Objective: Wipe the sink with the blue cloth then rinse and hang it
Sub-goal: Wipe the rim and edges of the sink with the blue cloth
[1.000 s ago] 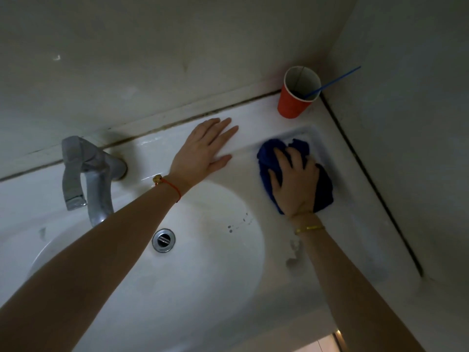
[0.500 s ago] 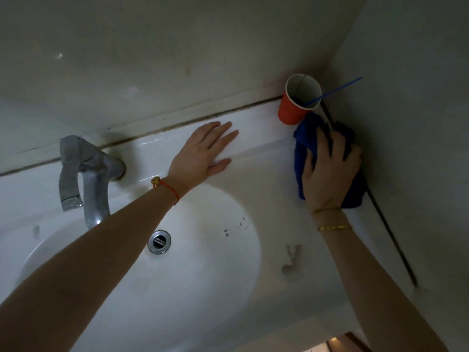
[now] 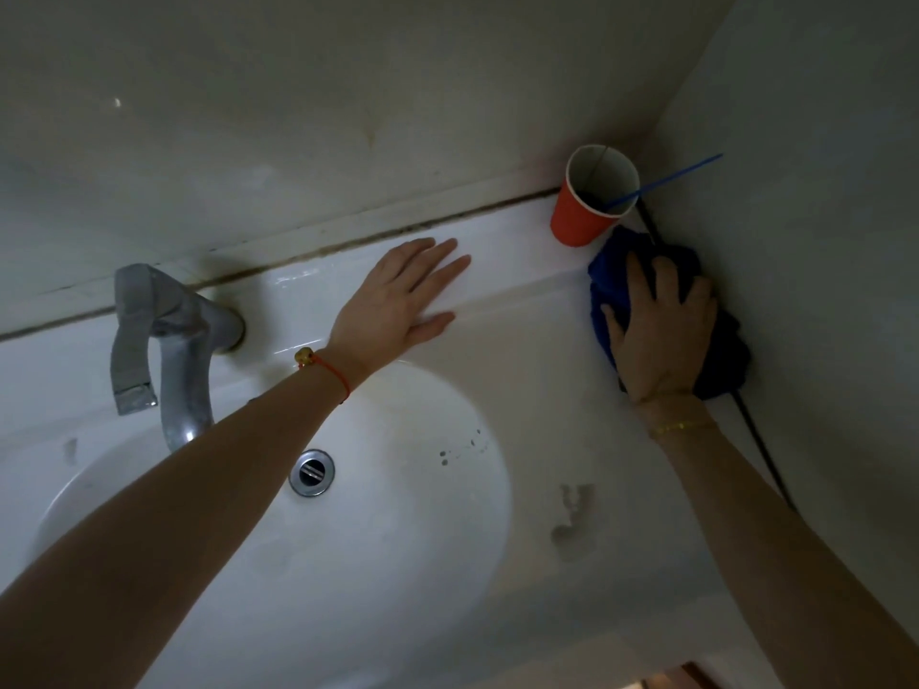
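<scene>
Item 1, right hand [image 3: 661, 335]: I see it spread over the blue cloth [image 3: 604, 295], palm down. Its fingers [image 3: 634, 278] are splayed fairly wide and bent a little over the bunched fabric, pressing it against the sink top. I cannot tell whether the thumb grips the fabric or only lies along its edge. A gold bracelet [image 3: 681, 426] sits at the wrist.

Item 2, blue cloth: crumpled in a wad at the far right edge of the sink [image 3: 572, 390], pushed up against the side wall [image 3: 820, 241] and just beside the red cup. Its long axis runs along the dark seam [image 3: 761, 445] where sink meets wall, from the cup end back towards me.

Item 3, left hand [image 3: 398, 303]: flat on the sink's back ledge, fingers straight and close together, pointing towards the cup, holding nothing. A red cord with a gold bead [image 3: 318, 363] circles the wrist.

Item 4, red cup [image 3: 584, 211]: upright in the back corner, a blue straw [image 3: 666, 184] leaning out to the right.

Item 5, tap [image 3: 164, 335]: grey metal, at left above the basin; drain [image 3: 312, 472] in the bowl; dark specks [image 3: 460, 452] on the bowl wall.
</scene>
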A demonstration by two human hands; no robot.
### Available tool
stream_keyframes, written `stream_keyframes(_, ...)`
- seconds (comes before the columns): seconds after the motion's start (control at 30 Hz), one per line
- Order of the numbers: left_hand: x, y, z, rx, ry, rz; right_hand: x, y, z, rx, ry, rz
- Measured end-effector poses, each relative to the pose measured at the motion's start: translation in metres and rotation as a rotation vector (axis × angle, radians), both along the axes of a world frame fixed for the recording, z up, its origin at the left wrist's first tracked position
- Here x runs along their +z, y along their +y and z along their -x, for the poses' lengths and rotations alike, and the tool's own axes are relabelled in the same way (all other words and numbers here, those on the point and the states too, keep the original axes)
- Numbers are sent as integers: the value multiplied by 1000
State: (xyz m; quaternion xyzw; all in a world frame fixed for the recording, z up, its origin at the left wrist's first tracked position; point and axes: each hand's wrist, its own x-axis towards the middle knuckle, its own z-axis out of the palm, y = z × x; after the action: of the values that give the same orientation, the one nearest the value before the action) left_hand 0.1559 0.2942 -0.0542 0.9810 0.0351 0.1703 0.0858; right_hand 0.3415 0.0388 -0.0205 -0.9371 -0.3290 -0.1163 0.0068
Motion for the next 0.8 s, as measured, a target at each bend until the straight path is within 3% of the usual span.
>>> stream_keyframes(0.13,0,0,-1,-1,7,-2,6,32,-17,21,84,-12)
stream_keyframes(0.37,2,-2,0,-4,10,-3,-9,-40,22,67,-60,35)
stream_keyframes(0.6,5,-8,0,10,15,-26,-2,-5,6,94,23,-32)
stream_keyframes(0.8,12,-6,-3,-69,73,-63,-31,-29,78,244,129,-85)
